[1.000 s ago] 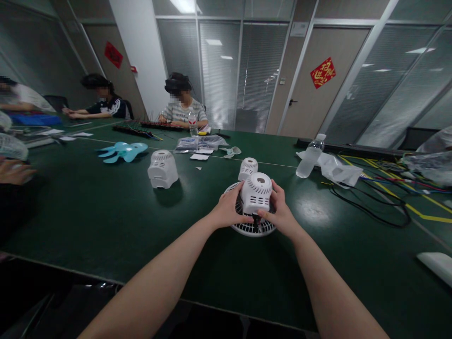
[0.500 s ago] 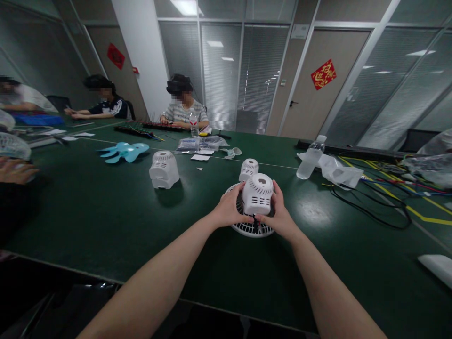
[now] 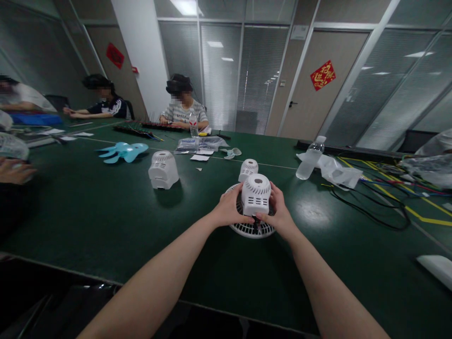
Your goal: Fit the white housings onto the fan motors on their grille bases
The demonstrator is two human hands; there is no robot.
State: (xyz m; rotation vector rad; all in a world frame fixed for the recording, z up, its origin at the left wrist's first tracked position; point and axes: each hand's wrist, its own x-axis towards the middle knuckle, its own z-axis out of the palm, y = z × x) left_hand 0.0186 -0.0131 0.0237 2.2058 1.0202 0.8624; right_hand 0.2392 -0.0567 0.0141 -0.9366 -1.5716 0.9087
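A white fan motor housing (image 3: 256,194) with vent slots sits over a round white fan grille (image 3: 251,230) on the dark green table. My left hand (image 3: 229,207) is wrapped round the housing's left side, thumb at its lower front edge. On the other side my right hand (image 3: 279,211) grips it the same way, the two thumbs almost meeting in front. Dark wires (image 3: 256,225) show just below the thumbs. Directly behind stands a smaller-looking white housing (image 3: 249,168). The far fingers of both hands are partly hidden by the housing.
Another white housing (image 3: 163,170) and blue fan blades (image 3: 123,151) lie to the left. A water bottle (image 3: 310,158), a crumpled white bag (image 3: 339,172) and black cables (image 3: 374,214) are on the right. Several people sit across the table; another person's hand (image 3: 16,170) is at far left.
The housing in my hands has tilted and shifted very slightly to the left over the grille. Both hands keep their grip on it.
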